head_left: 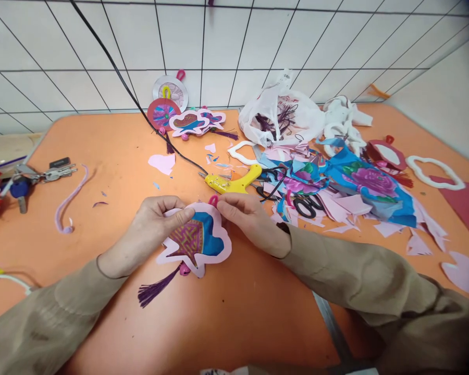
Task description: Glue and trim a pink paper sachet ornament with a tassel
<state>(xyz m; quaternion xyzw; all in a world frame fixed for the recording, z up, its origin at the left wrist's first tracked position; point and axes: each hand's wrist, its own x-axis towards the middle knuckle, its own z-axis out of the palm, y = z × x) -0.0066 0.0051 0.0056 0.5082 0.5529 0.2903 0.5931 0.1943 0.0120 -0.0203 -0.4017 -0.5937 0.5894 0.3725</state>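
Left hand [162, 219]: closed on the ornament, thumb across its front at the left edge
Right hand [250, 219]: fingertips at the loop [213, 200], pink, on the ornament's top; cannot tell whether they pinch it
Ornament [209, 245]: one, between the two hands, over the table [258, 323]; pale pink scalloped border, blue and purple patterned centre
Bell [184, 269]: one, pink, at the ornament's lower edge, below the grip
Tassel [158, 286]: one, dark purple, trailing down and left from beside the bell
Glue gun [234, 183]: one, yellow, just beyond the right hand
Scissors [309, 206]: black-handled, right of the right hand, among pink scraps [352, 204]
Cloth [375, 179]: blue, purple flower, farther right
Bag [305, 117]: white, well beyond the right hand
Other ornaments [163, 113]: a group, beyond the grip, near the wall [219, 41]
Keys [58, 173]: a bunch, well left of the left hand
Strand [60, 205]: lilac, curved, between keys and left hand
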